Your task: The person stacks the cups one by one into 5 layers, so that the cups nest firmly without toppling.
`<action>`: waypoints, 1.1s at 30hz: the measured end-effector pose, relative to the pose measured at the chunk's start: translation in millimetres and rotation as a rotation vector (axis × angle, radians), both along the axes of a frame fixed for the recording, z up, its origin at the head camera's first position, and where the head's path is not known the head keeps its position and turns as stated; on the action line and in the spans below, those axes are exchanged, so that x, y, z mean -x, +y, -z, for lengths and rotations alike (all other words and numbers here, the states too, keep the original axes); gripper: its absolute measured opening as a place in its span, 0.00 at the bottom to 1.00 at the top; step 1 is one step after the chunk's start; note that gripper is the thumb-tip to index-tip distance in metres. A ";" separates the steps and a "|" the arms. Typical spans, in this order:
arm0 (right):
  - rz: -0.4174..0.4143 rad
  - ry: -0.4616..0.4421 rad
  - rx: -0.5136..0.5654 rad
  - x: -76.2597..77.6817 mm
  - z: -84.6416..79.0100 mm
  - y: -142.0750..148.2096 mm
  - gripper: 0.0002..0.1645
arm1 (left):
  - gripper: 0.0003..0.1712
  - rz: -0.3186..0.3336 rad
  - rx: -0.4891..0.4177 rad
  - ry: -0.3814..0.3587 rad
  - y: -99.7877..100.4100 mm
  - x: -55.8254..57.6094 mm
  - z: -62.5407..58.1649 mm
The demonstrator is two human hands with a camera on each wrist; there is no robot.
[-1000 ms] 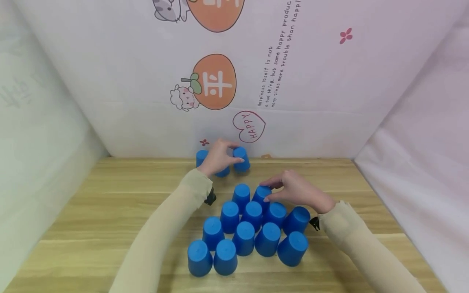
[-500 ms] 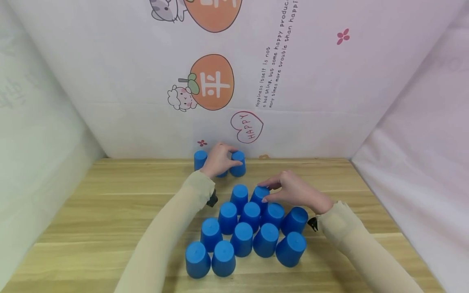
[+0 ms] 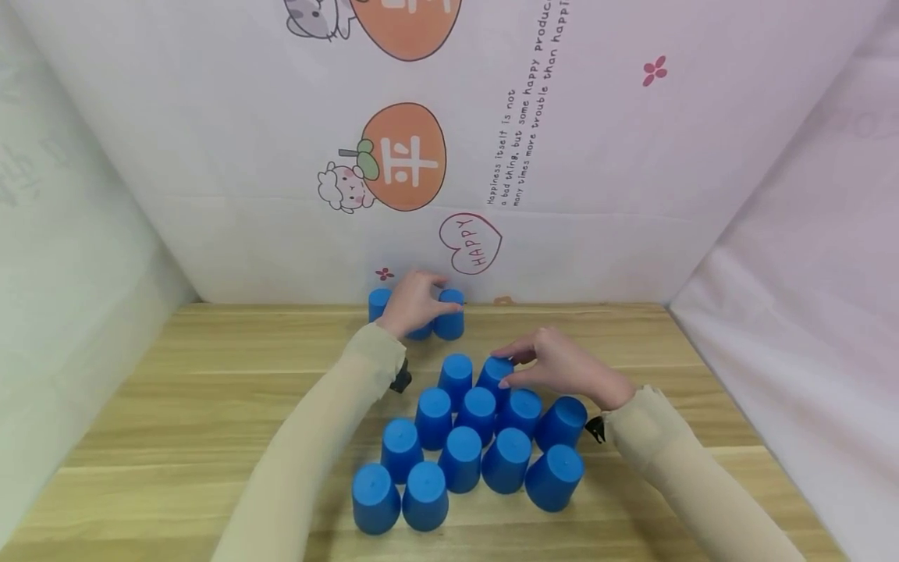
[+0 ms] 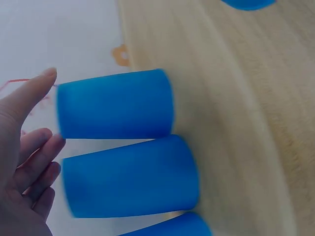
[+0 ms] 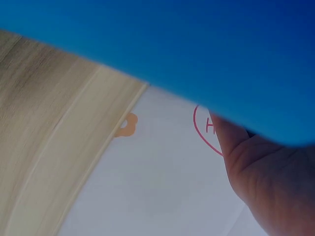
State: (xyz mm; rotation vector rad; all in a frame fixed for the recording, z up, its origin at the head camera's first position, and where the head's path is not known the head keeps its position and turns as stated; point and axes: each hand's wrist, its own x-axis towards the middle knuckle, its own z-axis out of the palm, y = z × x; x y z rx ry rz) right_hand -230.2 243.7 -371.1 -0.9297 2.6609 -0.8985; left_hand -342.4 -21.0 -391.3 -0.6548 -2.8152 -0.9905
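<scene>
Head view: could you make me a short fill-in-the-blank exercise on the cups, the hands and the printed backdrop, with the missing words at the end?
1. The cups in the near group have their closed ends facing ____.
2. The word inside the red heart reads ____.
3. The hand closest to the backdrop is the person's ____ one.
4. The cup at the right hand's fingertips is coloured ____.

Missing words: up; HAPPY; left; blue.

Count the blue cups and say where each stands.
15 visible: three cups at the back, by the left hand; twelve cups nearer, in rough rows of two, four, four and two from far to near. More may be hidden.
</scene>
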 end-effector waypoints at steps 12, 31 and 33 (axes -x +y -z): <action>0.004 -0.005 0.011 0.2 1.1 -1.5 0.26 | 0.38 0.110 -0.139 0.028 -18.8 -41.4 -35.6; 0.021 -0.013 0.017 -0.3 2.9 -2.9 0.26 | 0.40 0.210 -0.234 -0.242 -30.5 -99.6 23.6; 0.023 -0.020 0.018 -0.6 2.4 -2.5 0.26 | 0.38 0.222 -0.225 -0.245 -29.7 -99.2 26.6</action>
